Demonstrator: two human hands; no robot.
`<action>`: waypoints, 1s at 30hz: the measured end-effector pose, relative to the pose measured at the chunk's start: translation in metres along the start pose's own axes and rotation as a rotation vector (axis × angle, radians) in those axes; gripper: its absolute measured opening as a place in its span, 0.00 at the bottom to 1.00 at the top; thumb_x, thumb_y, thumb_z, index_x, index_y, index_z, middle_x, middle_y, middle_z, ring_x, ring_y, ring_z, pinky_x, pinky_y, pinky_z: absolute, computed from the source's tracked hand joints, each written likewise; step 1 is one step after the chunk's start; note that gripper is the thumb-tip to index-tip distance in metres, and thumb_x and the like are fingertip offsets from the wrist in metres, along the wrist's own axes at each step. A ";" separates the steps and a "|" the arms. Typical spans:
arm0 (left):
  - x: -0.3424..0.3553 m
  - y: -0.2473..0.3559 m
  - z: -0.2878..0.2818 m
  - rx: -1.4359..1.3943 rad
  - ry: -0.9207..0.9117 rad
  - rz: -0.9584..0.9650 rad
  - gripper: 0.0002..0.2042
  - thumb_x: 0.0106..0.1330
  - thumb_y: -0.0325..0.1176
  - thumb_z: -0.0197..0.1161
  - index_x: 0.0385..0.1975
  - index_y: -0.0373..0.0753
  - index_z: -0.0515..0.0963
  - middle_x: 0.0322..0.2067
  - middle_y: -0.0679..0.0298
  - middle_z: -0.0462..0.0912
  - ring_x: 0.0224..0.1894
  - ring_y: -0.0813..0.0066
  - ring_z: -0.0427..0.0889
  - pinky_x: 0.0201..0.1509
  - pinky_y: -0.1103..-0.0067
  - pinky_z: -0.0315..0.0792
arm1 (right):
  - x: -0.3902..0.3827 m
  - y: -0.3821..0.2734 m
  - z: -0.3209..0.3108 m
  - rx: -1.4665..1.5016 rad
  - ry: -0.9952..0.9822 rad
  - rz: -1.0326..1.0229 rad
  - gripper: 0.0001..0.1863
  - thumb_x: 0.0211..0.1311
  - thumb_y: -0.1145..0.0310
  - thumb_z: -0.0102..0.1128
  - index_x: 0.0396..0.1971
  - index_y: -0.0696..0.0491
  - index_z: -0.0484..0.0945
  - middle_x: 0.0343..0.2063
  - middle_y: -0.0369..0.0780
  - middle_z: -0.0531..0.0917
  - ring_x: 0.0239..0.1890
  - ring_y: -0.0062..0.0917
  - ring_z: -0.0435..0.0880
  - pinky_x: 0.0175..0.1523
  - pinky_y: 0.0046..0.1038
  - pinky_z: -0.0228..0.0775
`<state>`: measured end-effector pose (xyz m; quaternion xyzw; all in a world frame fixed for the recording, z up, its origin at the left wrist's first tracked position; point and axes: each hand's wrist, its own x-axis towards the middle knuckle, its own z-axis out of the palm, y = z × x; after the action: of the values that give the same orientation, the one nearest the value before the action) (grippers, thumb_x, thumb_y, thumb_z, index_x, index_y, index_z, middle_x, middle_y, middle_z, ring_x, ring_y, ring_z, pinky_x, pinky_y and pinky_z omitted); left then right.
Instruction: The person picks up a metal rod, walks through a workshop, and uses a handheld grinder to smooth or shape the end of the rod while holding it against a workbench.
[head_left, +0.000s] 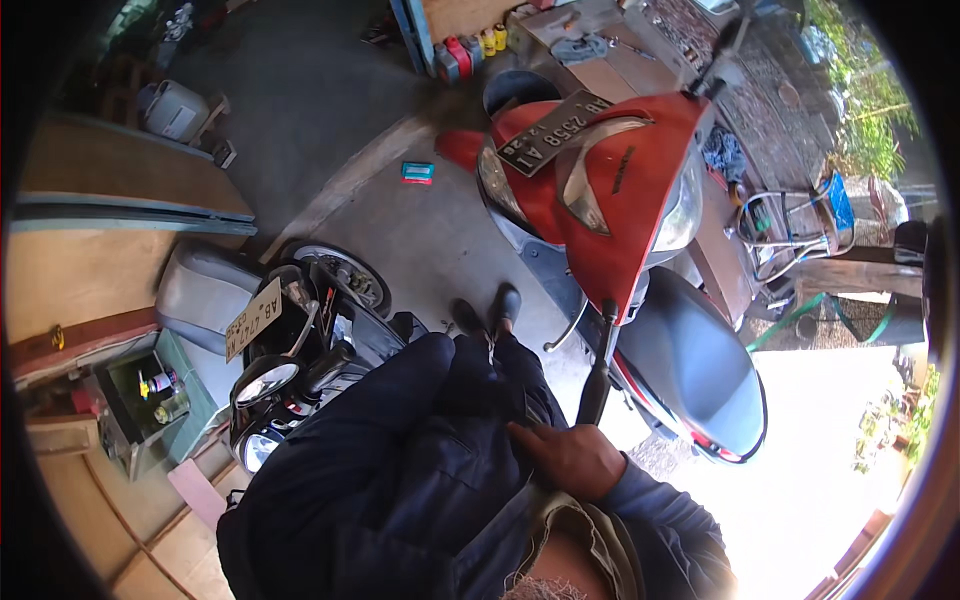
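Head view, main entry: red scooter [640,190], one, standing on a grey concrete floor [430,235], front end toward the upper part of the view; dark number plate [555,132] at its front. Black handlebar grip [597,385], silver lever [568,325] beside it; dark seat [690,360] to the right of the grip.

Right hand [575,460], bare, dark blue sleeve [670,520]: at the lower end of the grip, fingers curled inward and pointing left, thumb side uppermost. The grip runs down to the knuckles and lies just beside the fingers, on their far side; whether they touch it or pinch anything cannot be told, the fingertips being hidden. Left hand: out of sight, state of its fingers not determinable.

Surroundings: black motorcycle [325,340] with pale number plate [255,318], left of the person's legs; dark shoes [508,300] on the floor between the two machines; small blue-and-red box [417,173], near the scooter's front; red and yellow bottles [475,50], in a row, upper centre; grey jug [176,112], upper left; metal-framed chair [790,240], right.
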<state>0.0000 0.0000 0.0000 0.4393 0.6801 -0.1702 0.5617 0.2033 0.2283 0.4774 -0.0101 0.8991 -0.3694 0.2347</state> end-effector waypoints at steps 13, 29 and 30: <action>0.047 -0.022 -0.096 -0.010 0.203 0.002 0.16 0.59 0.34 0.59 0.43 0.37 0.88 0.45 0.50 0.88 0.46 0.53 0.88 0.52 0.62 0.80 | -0.053 0.082 0.084 0.177 0.744 0.674 0.36 0.63 0.75 0.60 0.71 0.56 0.59 0.35 0.43 0.89 0.31 0.37 0.90 0.36 0.36 0.81; 0.001 -0.112 -0.235 -0.106 0.225 -0.053 0.14 0.56 0.33 0.60 0.37 0.38 0.89 0.38 0.49 0.89 0.42 0.53 0.89 0.47 0.61 0.80 | 0.061 0.148 -0.059 0.579 0.393 0.368 0.33 0.70 0.77 0.62 0.73 0.51 0.63 0.46 0.44 0.88 0.47 0.28 0.90 0.51 0.29 0.82; -0.009 -0.138 -0.230 -0.229 0.199 -0.107 0.14 0.56 0.34 0.60 0.38 0.39 0.89 0.37 0.50 0.89 0.42 0.52 0.89 0.47 0.60 0.81 | 0.078 0.149 -0.073 0.544 0.370 0.291 0.31 0.70 0.77 0.62 0.71 0.53 0.65 0.46 0.44 0.87 0.48 0.28 0.89 0.50 0.29 0.82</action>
<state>-0.2503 0.0862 0.0437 0.3501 0.7699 -0.0769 0.5280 0.1256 0.3697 0.3899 0.2478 0.7871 -0.5535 0.1123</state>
